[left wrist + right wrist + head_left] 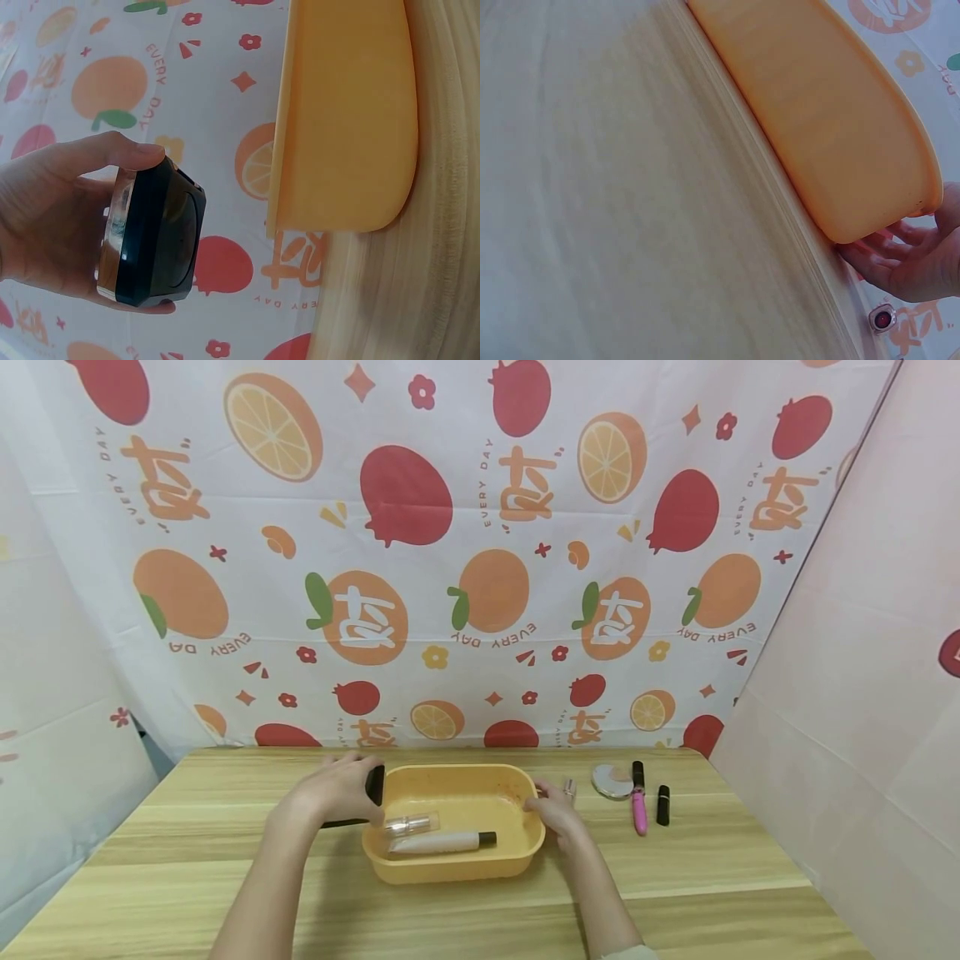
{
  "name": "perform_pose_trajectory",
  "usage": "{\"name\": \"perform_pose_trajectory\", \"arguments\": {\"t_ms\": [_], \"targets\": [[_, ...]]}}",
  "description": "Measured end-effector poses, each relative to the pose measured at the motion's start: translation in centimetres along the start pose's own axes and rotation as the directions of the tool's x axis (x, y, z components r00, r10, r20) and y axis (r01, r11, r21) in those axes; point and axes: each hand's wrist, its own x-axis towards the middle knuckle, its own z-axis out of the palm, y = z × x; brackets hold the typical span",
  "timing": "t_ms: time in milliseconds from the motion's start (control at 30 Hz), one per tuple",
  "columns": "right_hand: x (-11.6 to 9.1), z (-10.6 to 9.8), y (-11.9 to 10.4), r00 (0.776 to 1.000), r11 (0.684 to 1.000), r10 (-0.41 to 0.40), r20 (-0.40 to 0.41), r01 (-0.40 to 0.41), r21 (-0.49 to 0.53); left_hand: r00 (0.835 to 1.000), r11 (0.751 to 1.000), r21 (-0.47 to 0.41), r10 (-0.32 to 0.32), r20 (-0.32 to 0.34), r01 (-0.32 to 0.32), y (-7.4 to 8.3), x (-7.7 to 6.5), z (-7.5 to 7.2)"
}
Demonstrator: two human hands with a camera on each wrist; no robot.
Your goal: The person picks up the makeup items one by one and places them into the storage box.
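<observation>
A yellow plastic basket [453, 867] stands on the wooden table. In it lie a white squeeze tube [438, 843] with a dark cap and a clear-and-silver lipstick-like tube [411, 825]. My left hand [339, 795] is at the basket's left end, pinching a black, angular compact case [154, 232] between thumb and fingers. The left wrist view shows the case apart from the basket wall, its edge shiny. At the other end my right hand [553, 810] grips the basket, thumb at the rim and fingers against the outer wall [832, 150].
Right of the basket stands a small lipstick [570, 790], close behind my right hand. Farther right are a round silver compact [612, 782], a pink tube with a black top [639, 802] and a short black cylinder [663, 806]. A fruit-print cloth [480, 677] hangs behind the table.
</observation>
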Motion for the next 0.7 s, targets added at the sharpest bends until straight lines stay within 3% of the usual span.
{"name": "perform_pose_trajectory", "arguments": {"t_ms": [700], "targets": [[0.2, 0.0, 0.1, 1.0, 1.0, 0.005, -0.002, -0.005, 0.011, 1.0, 1.0, 0.013, 0.017, 0.017, -0.018, 1.3, 1.3, 0.8]]}}
